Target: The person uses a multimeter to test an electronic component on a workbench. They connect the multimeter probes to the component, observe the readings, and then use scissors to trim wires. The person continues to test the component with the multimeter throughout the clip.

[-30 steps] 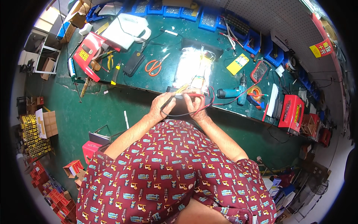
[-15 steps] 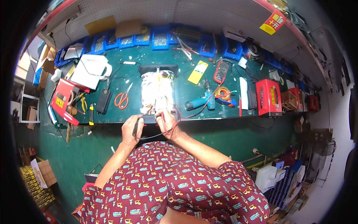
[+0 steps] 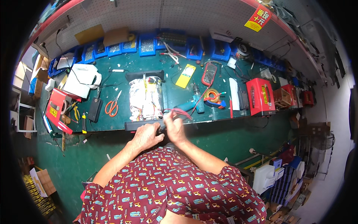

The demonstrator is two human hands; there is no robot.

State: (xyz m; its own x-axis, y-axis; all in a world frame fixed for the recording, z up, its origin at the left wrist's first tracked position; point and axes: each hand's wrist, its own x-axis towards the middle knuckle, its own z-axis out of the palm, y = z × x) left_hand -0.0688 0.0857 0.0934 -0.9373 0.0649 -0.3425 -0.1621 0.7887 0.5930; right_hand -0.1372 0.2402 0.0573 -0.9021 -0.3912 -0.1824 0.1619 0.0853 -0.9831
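A silver foil-covered device (image 3: 146, 96) with black end panels and thin coloured wires stands at the bench edge in front of me. My left hand (image 3: 147, 135) is closed at the near black panel (image 3: 135, 126); a dark object shows by its fingertips, its kind hidden. Just right of it, my right hand (image 3: 174, 128) pinches red test leads (image 3: 181, 113), partly smeared by motion, near the device's right corner. Farther right lies a red multimeter (image 3: 209, 73). Next to the leads rests a teal cordless drill (image 3: 195, 104).
Orange-handled scissors (image 3: 112, 107) and a black power adapter (image 3: 96, 109) lie left of the device. Blue parts bins (image 3: 147, 45) line the back. A yellow box (image 3: 185, 76), a tape roll (image 3: 212, 95) and a red machine casing (image 3: 261, 97) are on the right.
My right hand has lifted away from the device's wires, with the red leads swinging up. My left hand has turned palm-down over the near panel. The whole view has shifted slightly.
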